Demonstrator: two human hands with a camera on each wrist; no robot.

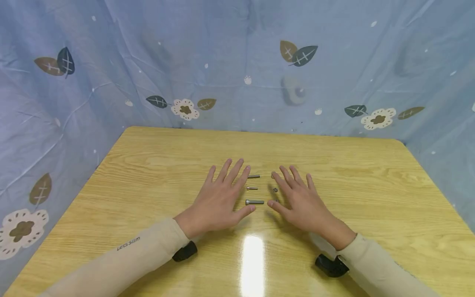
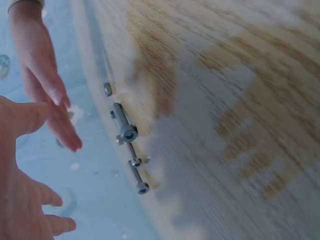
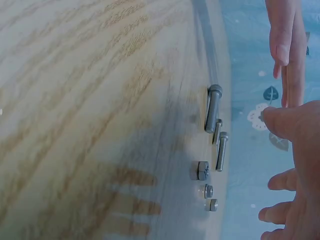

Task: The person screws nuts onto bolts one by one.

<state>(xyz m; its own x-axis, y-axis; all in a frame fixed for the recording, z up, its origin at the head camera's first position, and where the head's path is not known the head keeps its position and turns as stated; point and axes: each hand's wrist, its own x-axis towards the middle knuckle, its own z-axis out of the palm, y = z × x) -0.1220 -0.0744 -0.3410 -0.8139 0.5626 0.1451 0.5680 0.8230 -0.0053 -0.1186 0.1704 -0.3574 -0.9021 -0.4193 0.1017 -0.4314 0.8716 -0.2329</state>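
Note:
Three socket-head bolts lie in a column on the wooden table: a thick bolt (image 1: 255, 202) nearest me, a short thin bolt (image 1: 252, 188) in the middle and another bolt (image 1: 254, 176) farthest. To their right are three nuts, with a large nut (image 3: 203, 171), a medium nut (image 3: 209, 191) and a small nut (image 3: 214, 205) lined up in the right wrist view. My left hand (image 1: 219, 202) hovers left of the bolts, fingers spread, overlapping the far bolt's head. Over the nuts hangs my right hand (image 1: 302, 204), fingers spread and holding nothing, partly hiding two nuts in the head view.
The light wooden table (image 1: 156, 165) has rounded far corners. A blue curtain (image 1: 237, 49) with leaf and flower prints hangs behind it and along both sides. Black wrist devices (image 1: 332, 266) sit under both beige sleeves (image 1: 137, 258). A bright reflection lies on the table's near part.

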